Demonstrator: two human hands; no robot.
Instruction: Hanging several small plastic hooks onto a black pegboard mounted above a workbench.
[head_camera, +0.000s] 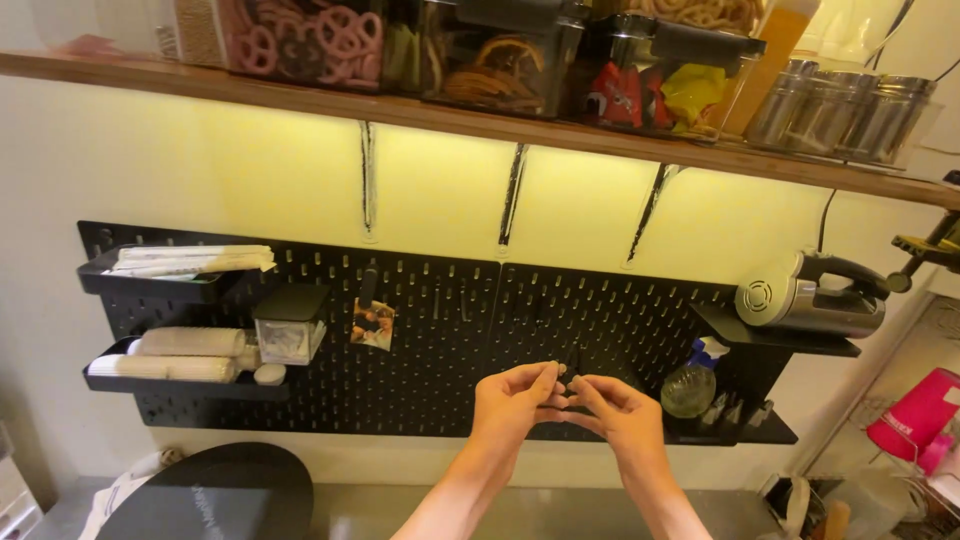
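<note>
Both my hands are raised in front of a black pegboard (440, 330) on the wall. The fingertips of my left hand (512, 402) and my right hand (622, 412) meet and pinch a small dark piece (567, 374) between them. The piece is too small to tell what it is. It sits close to the pegboard's holes, near the seam between the two panels. A small photo card (373, 324) hangs on the board to the left of my hands.
Pegboard trays at the left hold wrapped straws (190, 259) and sleeved cup stacks (185, 355). A spray bottle (690, 385) and a silver handheld appliance (812, 297) sit on shelves at the right. The wooden shelf (480, 120) above carries jars and metal tins. A black round lid (215, 490) lies lower left.
</note>
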